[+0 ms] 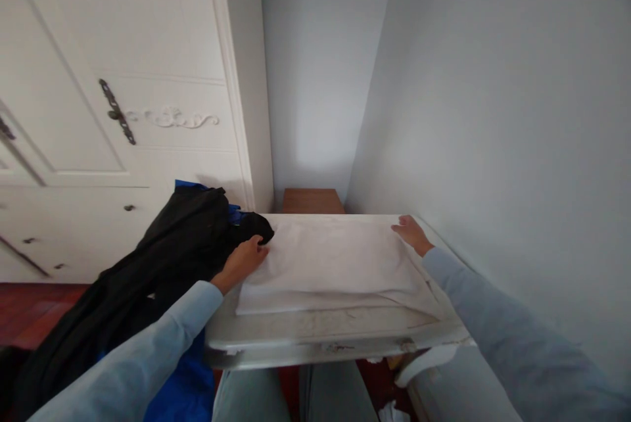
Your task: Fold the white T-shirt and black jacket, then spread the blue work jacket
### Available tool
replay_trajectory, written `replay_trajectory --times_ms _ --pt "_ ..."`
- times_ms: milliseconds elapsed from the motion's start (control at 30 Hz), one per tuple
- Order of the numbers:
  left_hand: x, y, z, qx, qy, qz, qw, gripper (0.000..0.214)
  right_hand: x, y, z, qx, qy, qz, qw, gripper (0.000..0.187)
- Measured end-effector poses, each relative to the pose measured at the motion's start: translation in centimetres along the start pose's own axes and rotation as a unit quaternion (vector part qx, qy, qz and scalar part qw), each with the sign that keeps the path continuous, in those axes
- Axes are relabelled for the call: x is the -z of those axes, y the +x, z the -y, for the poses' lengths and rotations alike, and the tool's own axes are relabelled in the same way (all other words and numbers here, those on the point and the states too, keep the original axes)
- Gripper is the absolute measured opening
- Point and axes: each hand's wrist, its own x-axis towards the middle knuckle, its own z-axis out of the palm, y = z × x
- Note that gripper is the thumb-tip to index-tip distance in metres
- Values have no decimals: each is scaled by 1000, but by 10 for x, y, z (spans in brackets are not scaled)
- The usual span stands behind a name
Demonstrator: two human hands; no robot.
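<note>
A folded white cloth [335, 264] lies flat on a small white table [315, 336]. My left hand [244, 257] rests on the cloth's left edge, fingers curled down onto the fabric, beside a heap of black clothing [172, 244]. My right hand [411, 233] lies on the cloth's far right corner with fingers stretched flat. Both arms wear light blue sleeves.
A white wardrobe [123, 80] with a dark metal handle [117, 112] stands at the left. Blue fabric [182, 389] lies under the black clothing. A grey wall [493, 113] runs close along the right. A brown wooden piece [311, 200] sits behind the table.
</note>
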Motion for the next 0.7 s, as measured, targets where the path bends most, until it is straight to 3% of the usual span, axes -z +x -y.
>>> replay_trajectory --times_ms 133,267,467,567,700 --pt "2 -18 14 -7 -20 -12 1000 47 6 -38 -9 19 -25 9 999 39" --pt "4 -47 27 0 -82 -3 997 57 22 -89 -36 62 -27 51 996 40" --pt "1 -85 40 20 -247 -1 969 68 57 -143 -75 -6 -63 11 998 65" --pt "-1 -89 37 29 -311 2 950 69 65 -157 -73 -32 -53 56 997 68" --pt "-2 -90 28 7 -374 -36 927 63 66 -166 -55 -13 -19 95 995 68"
